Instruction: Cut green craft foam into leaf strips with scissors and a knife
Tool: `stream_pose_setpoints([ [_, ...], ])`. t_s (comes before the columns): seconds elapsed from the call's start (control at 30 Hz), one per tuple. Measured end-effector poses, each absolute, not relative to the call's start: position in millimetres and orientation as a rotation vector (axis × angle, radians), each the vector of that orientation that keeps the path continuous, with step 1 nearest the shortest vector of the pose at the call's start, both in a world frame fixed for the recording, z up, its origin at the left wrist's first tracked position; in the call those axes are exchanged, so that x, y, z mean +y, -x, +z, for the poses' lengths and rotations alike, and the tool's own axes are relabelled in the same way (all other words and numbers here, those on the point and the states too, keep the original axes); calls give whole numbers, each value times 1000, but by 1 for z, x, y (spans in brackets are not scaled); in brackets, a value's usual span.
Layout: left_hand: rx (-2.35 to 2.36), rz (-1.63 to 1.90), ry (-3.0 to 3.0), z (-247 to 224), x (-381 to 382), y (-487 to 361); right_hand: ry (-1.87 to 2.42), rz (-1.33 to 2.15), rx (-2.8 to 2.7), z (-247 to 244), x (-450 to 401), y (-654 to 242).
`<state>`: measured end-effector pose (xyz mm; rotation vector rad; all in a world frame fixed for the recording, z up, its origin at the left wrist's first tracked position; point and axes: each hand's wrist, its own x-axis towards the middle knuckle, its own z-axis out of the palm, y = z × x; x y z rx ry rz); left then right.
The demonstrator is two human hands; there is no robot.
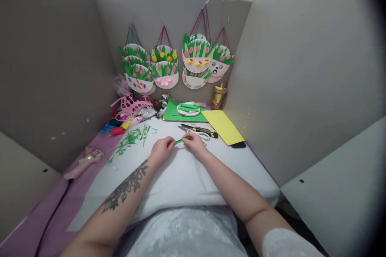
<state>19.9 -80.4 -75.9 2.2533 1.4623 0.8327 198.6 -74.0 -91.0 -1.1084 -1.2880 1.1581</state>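
I take the strip between my fingers as the middle of the clock. Farthest left, between eight and nine, a pink glue gun (86,164) with a lit green light lies on the pink cloth (54,213), its black cord (54,217) trailing down towards seven. At nine, loose green paper scraps (132,138) are strewn over the white table cover (169,176). A jumble of craft supplies (135,105) fills ten o'clock, and above it at eleven hang white plate baskets (139,84) with green leaves and pink tulips.

My left hand (163,148) comes next, just beside the centre at nine, fingertips pinched on one end of the green strip (179,141). My right hand (194,143), at three, pinches the other end, so the strip spans the small gap between them.

Near twelve, a white plate (189,115) of cut green strips (188,108) sits on a green sheet (169,112). Just past my right fingers, scissors (205,137) with white handles point towards eleven, and a black-and-yellow cutter (208,131) lies beside them at two. Farther right, between two and three, rests a yellow sheet (224,126).
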Motion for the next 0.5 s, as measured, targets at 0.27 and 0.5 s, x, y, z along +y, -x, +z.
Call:
stream_pose_setpoints([
  [0.27,1561,874,-2089,-78,-71,-10,1192,1120,-1272,-92,-66,-210],
  [0.5,1560,939,-1963,-74,-62,4,1184,1070,-1198,-88,-66,-219],
])
